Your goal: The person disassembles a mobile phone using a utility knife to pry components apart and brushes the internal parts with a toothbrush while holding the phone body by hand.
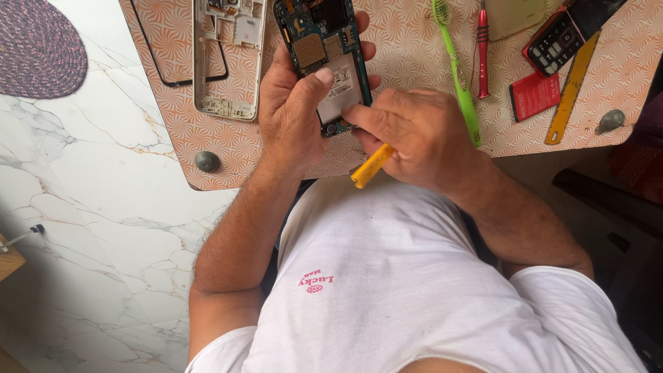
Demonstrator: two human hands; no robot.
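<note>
The left hand (pixel 293 103) grips an opened phone body with a bare blue circuit board and silver shield (pixel 324 59), thumb across its face and fingers (pixel 368 50) curled round its far edge, held just above the orange patterned desk (pixel 414 48). The right hand (pixel 421 138) is closed round a yellow-handled tool (pixel 371 166) (tip hidden), forefinger touching the phone's lower end.

White short-sleeved shirt (pixel 414 276) with small red chest print.
</note>
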